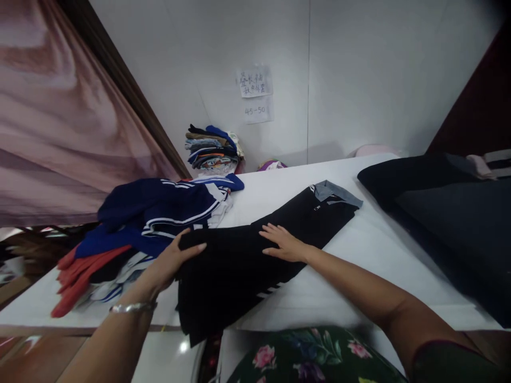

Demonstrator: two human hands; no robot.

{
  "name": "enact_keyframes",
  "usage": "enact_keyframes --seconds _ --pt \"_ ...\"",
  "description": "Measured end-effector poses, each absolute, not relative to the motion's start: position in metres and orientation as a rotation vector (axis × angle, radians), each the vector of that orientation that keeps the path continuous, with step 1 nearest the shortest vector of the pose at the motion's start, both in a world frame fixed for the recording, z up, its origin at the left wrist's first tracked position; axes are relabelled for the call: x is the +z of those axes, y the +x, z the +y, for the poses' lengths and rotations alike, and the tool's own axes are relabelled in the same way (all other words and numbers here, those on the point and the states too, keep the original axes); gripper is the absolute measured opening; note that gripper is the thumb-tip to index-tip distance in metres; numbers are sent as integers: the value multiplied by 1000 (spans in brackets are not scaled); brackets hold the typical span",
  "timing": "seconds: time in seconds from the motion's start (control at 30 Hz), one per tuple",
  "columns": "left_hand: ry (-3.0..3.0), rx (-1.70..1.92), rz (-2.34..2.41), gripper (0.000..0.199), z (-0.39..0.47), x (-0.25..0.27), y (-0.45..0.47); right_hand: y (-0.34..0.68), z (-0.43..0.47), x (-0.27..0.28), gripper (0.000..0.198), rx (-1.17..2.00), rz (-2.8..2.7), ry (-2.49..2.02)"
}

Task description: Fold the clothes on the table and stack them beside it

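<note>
A black jacket point(235, 266) with a grey collar point(337, 194) and white stripes lies folded lengthwise across the white table, its collar end toward the far right. At its left end, my left hand point(171, 260) wears a silver bangle and grips the edge of the cloth, thumb on top and the other fingers partly hidden. My right hand point(283, 243) rests flat on the middle of the jacket with its fingers spread. The jacket's near left corner hangs over the table's front edge.
Loose clothes point(131, 229) in navy, blue, red and white are heaped at the left. Folded clothes point(213, 149) stand stacked by the wall. Dark garments point(451, 213) lie at the right of the white table point(391, 260). Handwritten papers point(255, 96) hang above.
</note>
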State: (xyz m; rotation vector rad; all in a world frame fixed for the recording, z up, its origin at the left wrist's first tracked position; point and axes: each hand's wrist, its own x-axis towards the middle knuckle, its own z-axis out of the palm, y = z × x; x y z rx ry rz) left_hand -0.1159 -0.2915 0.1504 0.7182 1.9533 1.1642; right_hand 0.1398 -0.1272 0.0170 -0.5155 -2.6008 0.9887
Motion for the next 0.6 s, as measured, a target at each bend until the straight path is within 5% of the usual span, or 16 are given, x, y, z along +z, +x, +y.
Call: enact_keyframes --seconds 0.33,0.6 --pt "899 999 1584 11 -153 241 -42 146 -122 22 62 1908 -1564 -435" --pt "1147 781 1603 17 -14 207 65 179 -96 44 62 2052 -818 -304"
